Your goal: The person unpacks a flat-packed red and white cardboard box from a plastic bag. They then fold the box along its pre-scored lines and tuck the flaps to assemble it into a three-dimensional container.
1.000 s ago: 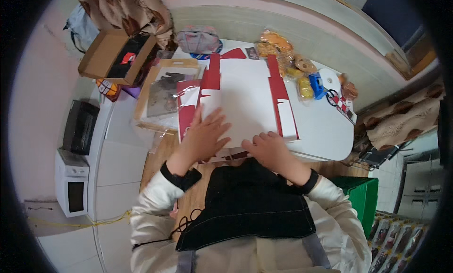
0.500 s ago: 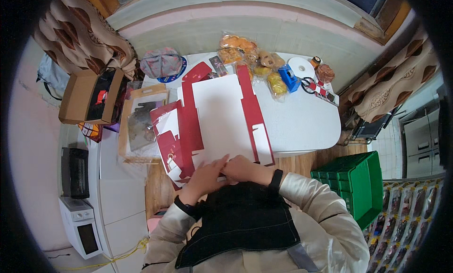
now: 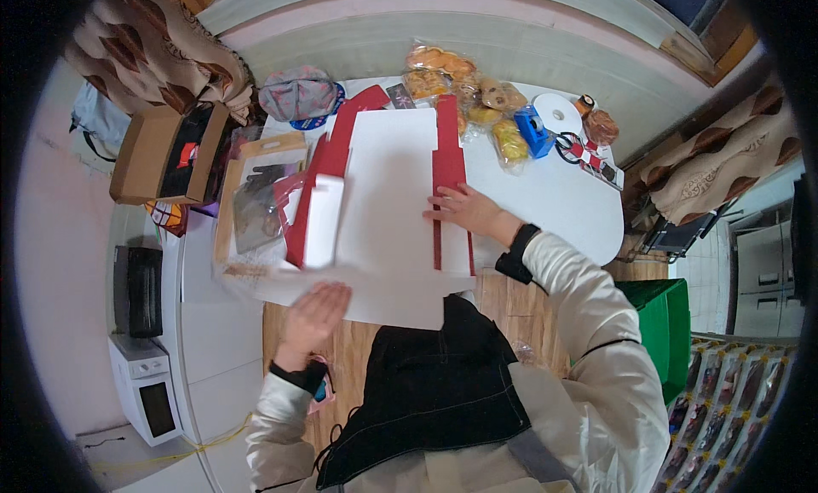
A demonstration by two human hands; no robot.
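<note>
A partly folded cardboard box [image 3: 392, 186], white inside and red outside, lies on the white table with its near panel reaching over the table's front edge. Its left side flap [image 3: 322, 220] stands up and shows a white inner tab. Spread fingers of my right hand [image 3: 467, 212] rest on the red right side flap [image 3: 449, 173]. My left hand [image 3: 317, 314] is at the near left corner, its fingers stretched out against the near white panel [image 3: 392, 301] and slightly blurred. Neither hand grips anything that I can see.
Bagged breads [image 3: 443, 63], a blue tape dispenser [image 3: 532, 131], a white roll [image 3: 555, 114] and scissors [image 3: 569, 148] sit at the back right. A cap [image 3: 298, 94] lies back left, beside an open brown carton [image 3: 145, 156] and a wooden tray [image 3: 226, 229]. A green crate [image 3: 673, 322] stands right.
My hands have parted from the box's near edge: the right moved up to the right flap, the left moved left. The box's left flap has risen, and its near panel now lies outward.
</note>
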